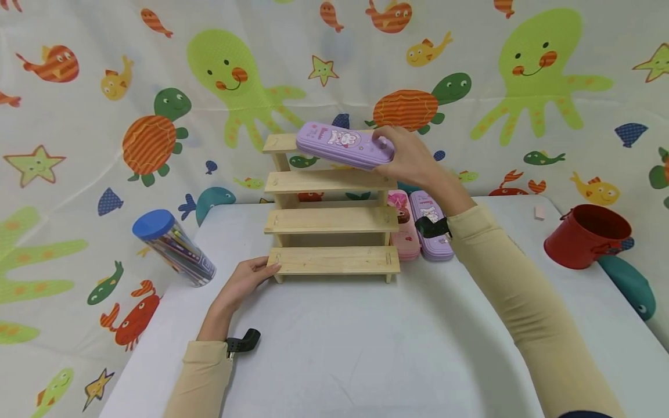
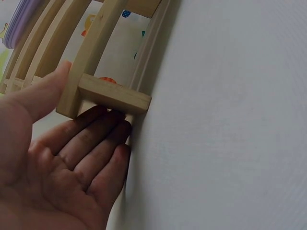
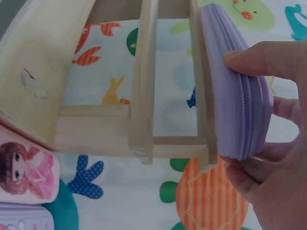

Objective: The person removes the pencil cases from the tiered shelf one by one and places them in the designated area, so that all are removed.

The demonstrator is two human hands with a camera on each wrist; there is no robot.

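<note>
A four-step wooden display rack (image 1: 332, 220) stands on the table in the middle of the head view. My right hand (image 1: 410, 158) grips the right end of a purple pencil case (image 1: 326, 142) decorated with a cartoon character. That case is tilted at the top step, its left end higher. In the right wrist view, the thumb lies on one face of the zippered case (image 3: 230, 105) and fingers on the other, close beside a wooden step. My left hand (image 1: 250, 281) holds the left end of the lowest step, thumb on top and fingers against the side support (image 2: 112, 93).
Right of the rack lie a pink pencil case (image 1: 407, 241) and another purple one (image 1: 438, 247). A blue-lidded clear tub of pencils (image 1: 177, 249) stands at left. At right are a red bucket (image 1: 582, 238) and a small pale block (image 1: 539, 212). A sea-animal-print cloth (image 1: 313, 58) hangs behind.
</note>
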